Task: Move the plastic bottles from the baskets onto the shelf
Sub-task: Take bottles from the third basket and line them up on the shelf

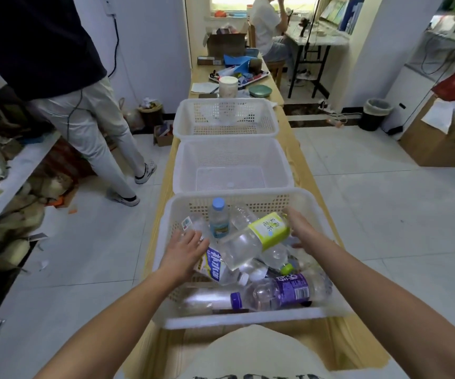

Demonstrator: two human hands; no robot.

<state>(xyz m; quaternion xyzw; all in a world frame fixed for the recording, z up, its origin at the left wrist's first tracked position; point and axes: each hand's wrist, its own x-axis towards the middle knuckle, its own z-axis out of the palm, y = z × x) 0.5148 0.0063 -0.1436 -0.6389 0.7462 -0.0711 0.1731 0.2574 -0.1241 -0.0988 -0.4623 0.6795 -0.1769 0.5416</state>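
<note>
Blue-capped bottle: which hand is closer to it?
Left. The left hand is just lower-left of the blue-capped bottle; the right hand is farther right, gripping the yellow-labelled bottle.

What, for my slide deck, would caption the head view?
Right hand grips the green-labelled bottle while left hand touches a blue-labelled bottle in the nearest white basket.

Your left hand (185, 248) lay flat-fingered over the blue-labelled bottle (215, 266) in the nearest basket (248, 320) at lower centre, your right hand (300, 231) gripped the green-labelled bottle (259, 236) by its end, middle basket (234, 157) and far basket (226, 113) stood above, shelf (15, 170) ran along the left edge.
</note>
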